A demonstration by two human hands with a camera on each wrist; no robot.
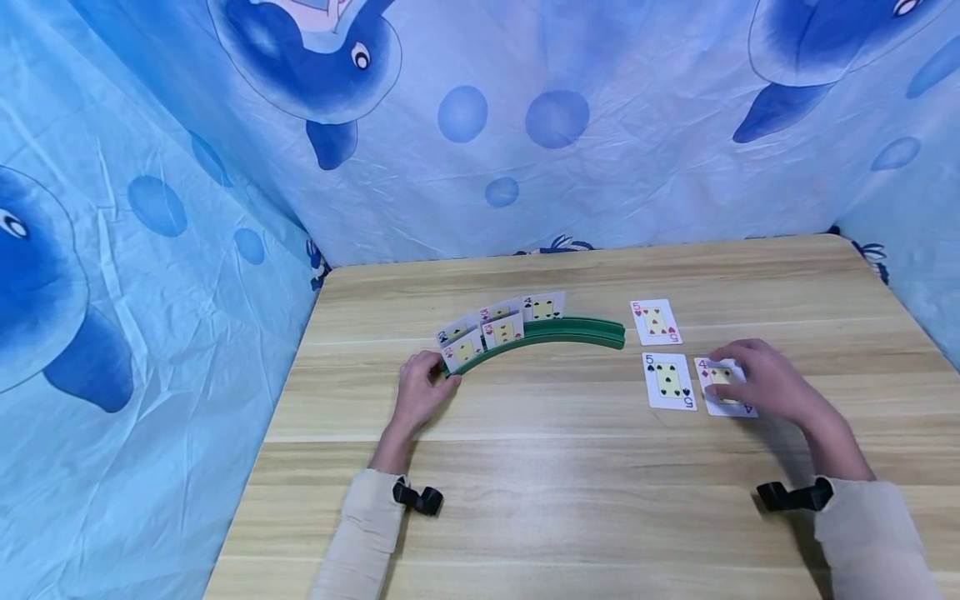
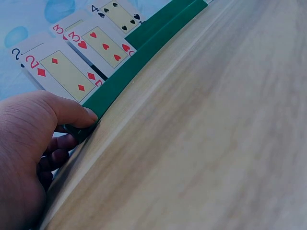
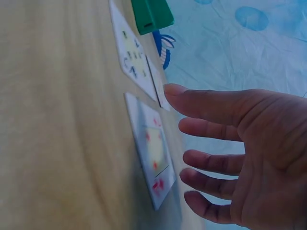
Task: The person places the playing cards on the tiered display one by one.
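Observation:
My left hand (image 1: 422, 390) pinches the left end of a curved green card holder (image 1: 573, 330) between thumb and fingers. Playing cards stand upright in its left part. The front slot bears the two of diamonds (image 2: 62, 76) and the three of hearts (image 2: 101, 45). Behind them are a black two, a red three, both partly covered, and the four of spades (image 1: 543, 307). On the right, my right hand (image 1: 767, 379) hovers over the four of diamonds (image 3: 153, 148), fingers spread and apart from it in the right wrist view. That card lies face up.
Left of the four of diamonds lies the five of spades (image 1: 668, 381), with the five of hearts (image 1: 655, 322) behind it. All rest on a wooden table (image 1: 540, 483). Blue cloth (image 1: 510, 167) with whale prints hangs along its back and sides.

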